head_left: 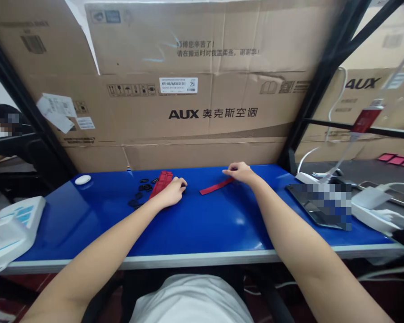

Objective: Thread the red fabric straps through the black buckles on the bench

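Note:
My left hand (173,192) is closed, its fingers curled down beside a pile of red straps (161,183). A small dark bit shows at its fingertips, too hidden to name. Left of the pile lie several small black buckles (145,187) and dark pieces (135,202), partly behind my wrist. My right hand (241,172) is closed over the right end of a single red strap (215,186). The rest of that strap stretches flat to the left across the blue tabletop (202,229), its left end apart from my left hand.
A large cardboard sheet (205,130) stands behind the table. On the right are a dark tablet-like device (309,208) and a white power strip (370,215) with cables. A white device (33,220) and a white round object (82,180) are on the left. Another person sits far left.

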{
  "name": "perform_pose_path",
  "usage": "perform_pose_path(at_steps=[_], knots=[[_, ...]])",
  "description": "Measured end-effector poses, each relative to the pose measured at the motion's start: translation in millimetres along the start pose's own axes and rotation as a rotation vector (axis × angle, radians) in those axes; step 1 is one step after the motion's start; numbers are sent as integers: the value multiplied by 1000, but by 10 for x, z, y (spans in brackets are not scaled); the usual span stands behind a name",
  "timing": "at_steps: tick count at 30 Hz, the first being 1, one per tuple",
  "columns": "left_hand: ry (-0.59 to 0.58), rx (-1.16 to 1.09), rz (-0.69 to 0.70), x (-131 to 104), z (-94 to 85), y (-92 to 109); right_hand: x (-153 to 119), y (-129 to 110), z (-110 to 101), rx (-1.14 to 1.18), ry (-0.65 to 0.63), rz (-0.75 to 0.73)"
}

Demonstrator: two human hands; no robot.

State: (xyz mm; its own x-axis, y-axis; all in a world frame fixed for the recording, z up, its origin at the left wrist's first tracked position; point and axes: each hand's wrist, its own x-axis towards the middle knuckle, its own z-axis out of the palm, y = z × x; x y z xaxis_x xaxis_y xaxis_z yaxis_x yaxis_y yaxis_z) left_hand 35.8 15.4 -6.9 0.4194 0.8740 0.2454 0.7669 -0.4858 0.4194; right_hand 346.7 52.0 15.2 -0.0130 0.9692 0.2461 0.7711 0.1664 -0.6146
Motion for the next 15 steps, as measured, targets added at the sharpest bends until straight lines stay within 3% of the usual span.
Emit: perform_pose_path(at_steps=[2, 5, 9, 12, 15], knots=[[3, -65, -45, 32, -20, -75, -36, -165, 42, -185, 67, -22], [50, -91, -73, 49, -50, -124, -144, -411, 118, -245, 60, -205], [128, -55, -47, 7, -104, -73, -264, -575, 197, -179, -256, -434], [73, -33, -47, -50, -133, -7, -271, -585, 252, -198, -450, -441], [19, -24, -32, -87, -138, 22, -230, -557, 328, -187, -491, -387]])
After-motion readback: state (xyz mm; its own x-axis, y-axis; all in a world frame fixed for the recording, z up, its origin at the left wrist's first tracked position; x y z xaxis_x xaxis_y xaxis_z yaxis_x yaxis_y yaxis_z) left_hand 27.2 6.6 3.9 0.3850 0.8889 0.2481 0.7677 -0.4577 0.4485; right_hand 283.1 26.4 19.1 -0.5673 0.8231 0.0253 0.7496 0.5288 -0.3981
